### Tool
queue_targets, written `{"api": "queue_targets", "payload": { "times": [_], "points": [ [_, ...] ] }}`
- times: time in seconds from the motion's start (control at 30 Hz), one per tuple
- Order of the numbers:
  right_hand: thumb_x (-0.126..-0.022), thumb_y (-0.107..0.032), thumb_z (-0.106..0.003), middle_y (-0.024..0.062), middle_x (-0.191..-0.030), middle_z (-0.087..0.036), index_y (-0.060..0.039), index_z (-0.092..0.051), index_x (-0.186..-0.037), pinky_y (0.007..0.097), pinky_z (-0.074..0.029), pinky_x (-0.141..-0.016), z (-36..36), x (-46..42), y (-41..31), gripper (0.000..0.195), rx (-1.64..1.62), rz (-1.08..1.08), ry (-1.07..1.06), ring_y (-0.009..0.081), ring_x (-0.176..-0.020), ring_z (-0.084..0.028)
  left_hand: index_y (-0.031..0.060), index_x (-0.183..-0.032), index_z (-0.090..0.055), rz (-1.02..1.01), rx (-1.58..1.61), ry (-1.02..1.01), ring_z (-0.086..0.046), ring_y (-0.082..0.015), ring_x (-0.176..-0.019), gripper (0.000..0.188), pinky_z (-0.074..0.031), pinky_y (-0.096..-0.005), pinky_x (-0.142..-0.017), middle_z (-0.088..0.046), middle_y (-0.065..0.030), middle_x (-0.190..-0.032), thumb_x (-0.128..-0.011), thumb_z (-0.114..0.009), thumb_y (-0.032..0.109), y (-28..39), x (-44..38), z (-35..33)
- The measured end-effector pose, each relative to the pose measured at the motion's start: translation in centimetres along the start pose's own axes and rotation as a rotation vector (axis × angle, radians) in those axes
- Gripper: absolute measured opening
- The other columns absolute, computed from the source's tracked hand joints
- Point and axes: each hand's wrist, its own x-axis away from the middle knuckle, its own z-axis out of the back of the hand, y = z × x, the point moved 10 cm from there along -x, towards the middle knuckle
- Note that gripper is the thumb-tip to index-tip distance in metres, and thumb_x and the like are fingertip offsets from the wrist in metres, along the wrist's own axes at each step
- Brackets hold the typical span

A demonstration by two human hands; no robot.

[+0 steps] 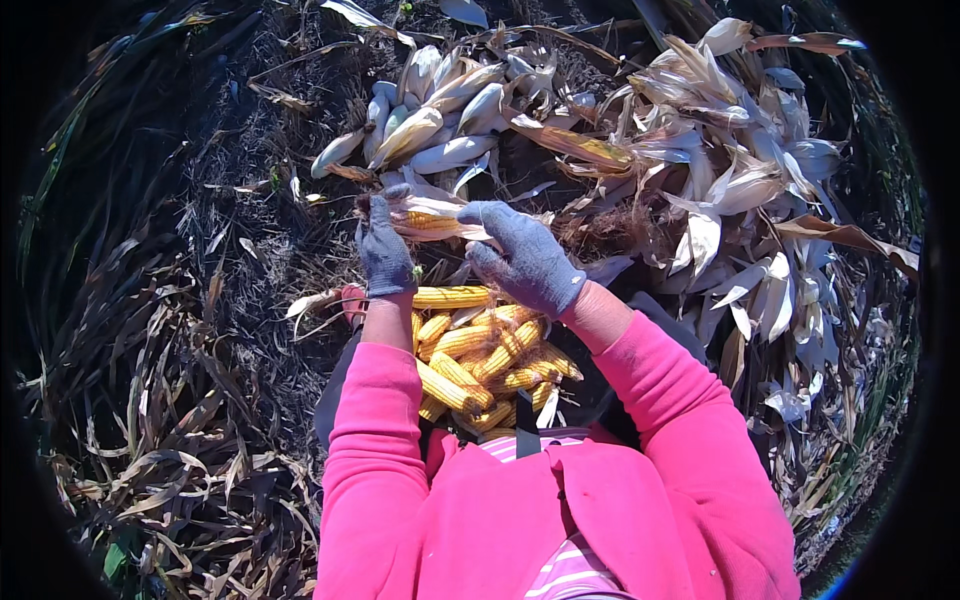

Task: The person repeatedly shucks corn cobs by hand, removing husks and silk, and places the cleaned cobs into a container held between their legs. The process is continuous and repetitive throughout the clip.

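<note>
Between my two gloved hands, an ear of corn [429, 221] lies crosswise, its pale husk [431, 202] partly pulled open so a strip of yellow kernels shows. My left hand [384, 247], in a grey knit glove, grips the ear at its left end. At the other end, my right hand [521, 259] in a matching glove pinches the husk between thumb and fingers. Just below both hands, several husked yellow corn ears [480, 352] are heaped close to my body. A few husk scraps and silk strands lie among them.
Ahead lies a pile of unhusked corn ears [439, 120]. Stripped husks [720, 165] form a large heap on the right, with brown corn silk [630, 229] beside it. Dry leaves [172, 480] cover the ground at lower left. Part of a red shoe [354, 304] shows beyond my left forearm.
</note>
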Motion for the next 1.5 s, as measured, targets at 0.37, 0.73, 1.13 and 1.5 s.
{"api": "queue_targets", "payload": {
  "times": [0.37,0.73,1.13,1.5],
  "points": [
    [-0.076,-0.038,-0.074,0.0258,-0.138,-0.040,-0.0007,-0.036,-0.139,0.0443,-0.032,-0.110,-1.8,0.4,4.0,0.083,0.215,-0.052,0.161,0.0410,-0.130,-0.038,0.0031,-0.120,-0.055,0.429,0.776,-0.078,-0.058,-0.0308,-0.112,0.045,-0.048,-0.0451,-0.097,-0.060,-0.0152,-0.121,-0.103,-0.033,0.039,-0.2,3.1,-5.5],
    [-0.093,-0.045,-0.059,0.0106,-0.095,-0.068,-0.0038,-0.059,-0.104,0.0314,-0.052,-0.082,4.5,-1.7,9.2,0.043,-0.918,-0.174,0.410,0.0171,-0.088,-0.065,0.0046,-0.099,-0.059,0.718,0.833,-0.195,-0.060,-0.0184,-0.081,0.036,-0.050,-0.0345,-0.079,-0.061,-0.0057,-0.087,-0.103,-0.042,0.036,1.5,9.4,-11.1],
    [-0.099,-0.049,-0.045,0.0100,-0.080,-0.063,-0.0051,-0.056,-0.087,0.0354,-0.051,-0.076,12.0,-0.8,12.6,0.047,-0.556,-0.302,0.596,0.0221,-0.075,-0.063,-0.0004,-0.123,-0.053,0.256,-0.175,-0.452,-0.060,-0.0139,-0.089,0.052,-0.047,-0.0262,-0.083,-0.064,-0.0065,-0.101,-0.086,-0.072,0.031,-0.5,4.7,-5.5],
    [-0.100,-0.050,-0.041,0.0071,-0.098,-0.060,-0.0039,-0.058,-0.103,0.0295,-0.044,-0.088,0.6,-2.0,6.4,0.050,-0.690,-0.129,0.071,0.0131,-0.094,-0.056,0.0014,-0.119,-0.048,-0.144,-0.452,-0.536,-0.065,-0.0330,-0.096,0.069,-0.051,-0.0387,-0.083,-0.065,-0.0195,-0.104,-0.070,-0.084,0.035,2.4,8.3,-10.9]
  ]
}}
